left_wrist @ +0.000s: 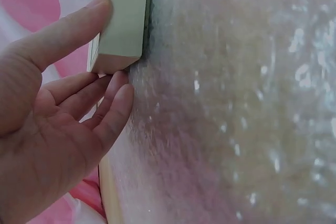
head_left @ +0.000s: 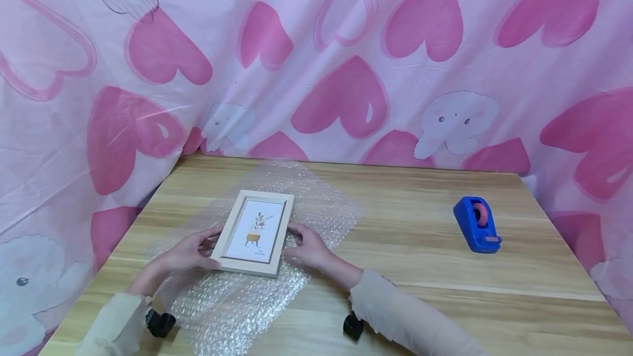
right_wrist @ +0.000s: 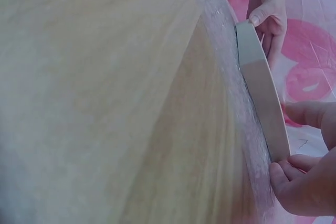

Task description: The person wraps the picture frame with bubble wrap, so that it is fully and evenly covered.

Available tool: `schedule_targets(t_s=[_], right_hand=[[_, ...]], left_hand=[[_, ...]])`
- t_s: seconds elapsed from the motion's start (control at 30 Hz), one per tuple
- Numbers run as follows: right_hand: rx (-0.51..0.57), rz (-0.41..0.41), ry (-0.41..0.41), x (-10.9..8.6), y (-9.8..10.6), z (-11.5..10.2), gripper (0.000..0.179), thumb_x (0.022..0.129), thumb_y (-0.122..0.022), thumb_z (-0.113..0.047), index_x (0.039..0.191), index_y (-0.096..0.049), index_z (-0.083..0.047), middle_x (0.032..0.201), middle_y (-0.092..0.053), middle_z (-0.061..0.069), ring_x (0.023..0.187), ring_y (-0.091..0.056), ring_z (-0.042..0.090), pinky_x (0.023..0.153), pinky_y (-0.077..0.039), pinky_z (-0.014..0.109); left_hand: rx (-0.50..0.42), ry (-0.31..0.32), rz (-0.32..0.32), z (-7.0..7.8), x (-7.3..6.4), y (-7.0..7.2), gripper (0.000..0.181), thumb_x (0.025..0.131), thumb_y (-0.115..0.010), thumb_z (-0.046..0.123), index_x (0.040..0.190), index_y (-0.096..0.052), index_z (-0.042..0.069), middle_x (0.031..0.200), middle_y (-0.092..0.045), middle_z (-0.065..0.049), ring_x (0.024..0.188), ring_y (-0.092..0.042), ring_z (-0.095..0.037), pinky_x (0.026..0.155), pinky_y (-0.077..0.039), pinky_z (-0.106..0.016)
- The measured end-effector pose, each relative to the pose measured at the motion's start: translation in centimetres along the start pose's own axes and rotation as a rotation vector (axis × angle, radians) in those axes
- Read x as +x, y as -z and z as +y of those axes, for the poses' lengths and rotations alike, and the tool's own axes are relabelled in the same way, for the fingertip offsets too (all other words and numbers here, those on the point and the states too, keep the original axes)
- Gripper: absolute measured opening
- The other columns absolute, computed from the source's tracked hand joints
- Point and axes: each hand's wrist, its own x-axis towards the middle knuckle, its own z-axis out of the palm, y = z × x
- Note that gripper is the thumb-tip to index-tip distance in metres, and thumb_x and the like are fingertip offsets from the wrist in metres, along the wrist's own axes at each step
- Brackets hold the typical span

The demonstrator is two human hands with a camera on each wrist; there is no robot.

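Note:
A cream picture frame (head_left: 254, 234) with a print of a potted plant lies face up on a sheet of clear bubble wrap (head_left: 316, 224). My left hand (head_left: 189, 250) holds its left edge near the lower corner. In the left wrist view the thumb presses the side of the picture frame (left_wrist: 125, 22), while the fingers of the left hand (left_wrist: 68, 98) meet its corner. On the opposite edge, my right hand (head_left: 307, 246) holds the frame between thumb and fingers. The right wrist view shows the right hand (right_wrist: 310, 166) at one end of the frame (right_wrist: 260, 87).
A blue tape dispenser (head_left: 477, 225) with a pinkish roll stands on the right of the wooden table (head_left: 420, 268). A pink curtain (head_left: 341, 32) with hearts hangs behind the table and along its sides. The bubble wrap lies diagonally and reaches toward the front edge.

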Motion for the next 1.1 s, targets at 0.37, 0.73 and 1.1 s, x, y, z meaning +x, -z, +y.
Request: schedule_targets(t_s=[0.37, 0.73, 1.1], right_hand=[[0.033, 0.014, 0.021, -0.5, -0.3, -0.9, 0.061, 0.071, -0.071, -0.004, 0.126, -0.047, 0.005, 0.119, -0.053, 0.018, 0.108, -0.051, 0.031, 0.093, -0.044, 0.038], [-0.272, -0.359, 0.337, -4.2, -2.8, -2.8, 0.052, 0.073, -0.074, -0.014, 0.120, -0.055, -0.006, 0.101, -0.060, 0.002, 0.086, -0.055, 0.005, 0.074, -0.045, 0.012], [-0.798, -0.685, 0.731, -5.8, -5.7, -4.2, 0.051, 0.067, -0.076, -0.039, 0.112, -0.059, -0.022, 0.097, -0.052, -0.014, 0.091, -0.043, -0.006, 0.080, -0.029, 0.002]], left_hand=[[-0.049, 0.005, 0.010, -0.5, 0.0, 0.0, 0.088, 0.070, -0.076, 0.009, 0.137, -0.023, -0.011, 0.126, -0.044, -0.031, 0.109, -0.049, -0.037, 0.087, -0.049, -0.035], [-0.043, 0.003, -0.023, -0.2, -0.1, 0.3, 0.089, 0.070, -0.076, 0.010, 0.138, -0.022, -0.011, 0.131, -0.039, -0.033, 0.111, -0.048, -0.040, 0.089, -0.047, -0.041], [-0.053, -0.021, -0.049, -0.1, -0.1, 0.5, 0.089, 0.071, -0.076, 0.009, 0.137, -0.021, -0.012, 0.131, -0.038, -0.034, 0.111, -0.048, -0.041, 0.088, -0.048, -0.039]])
